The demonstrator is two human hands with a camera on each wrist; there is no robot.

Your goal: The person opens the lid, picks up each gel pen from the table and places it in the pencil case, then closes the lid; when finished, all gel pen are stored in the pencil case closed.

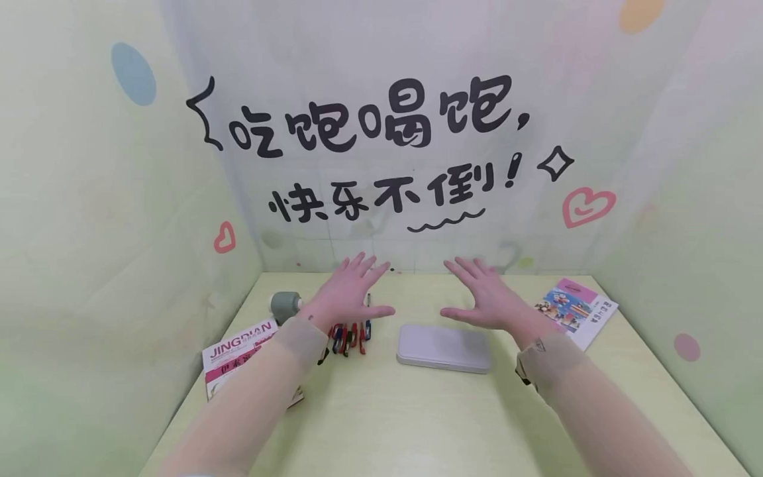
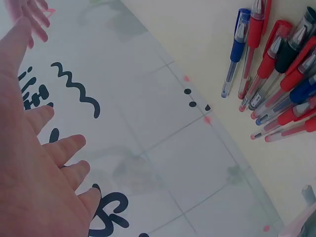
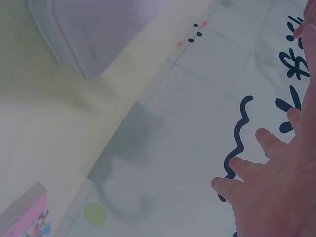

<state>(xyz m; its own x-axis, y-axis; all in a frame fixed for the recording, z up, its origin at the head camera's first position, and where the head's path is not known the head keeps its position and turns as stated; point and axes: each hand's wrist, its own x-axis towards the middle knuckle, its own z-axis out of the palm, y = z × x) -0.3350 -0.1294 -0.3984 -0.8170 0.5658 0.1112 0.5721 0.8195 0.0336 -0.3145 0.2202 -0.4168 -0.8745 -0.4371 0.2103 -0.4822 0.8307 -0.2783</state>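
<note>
Both hands hover above the table with fingers spread, holding nothing. My left hand [image 1: 348,291] is over a bunch of capped gel pens [image 1: 352,336], partly hiding them in the head view. Red, blue and dark caps show among the pens [image 2: 284,69] in the left wrist view. My right hand [image 1: 485,298] is held up behind and right of a closed pale lilac case [image 1: 444,348], apart from it. In the right wrist view a corner of the case [image 3: 103,29] shows at the upper left.
At the left, a white and pink book [image 1: 238,344] lies partly under the left forearm. Behind it sits a grey-green rounded object [image 1: 286,303]. A colourful book [image 1: 575,311] lies at the back right. Fabric walls with black lettering [image 1: 405,112] stand at the back and sides.
</note>
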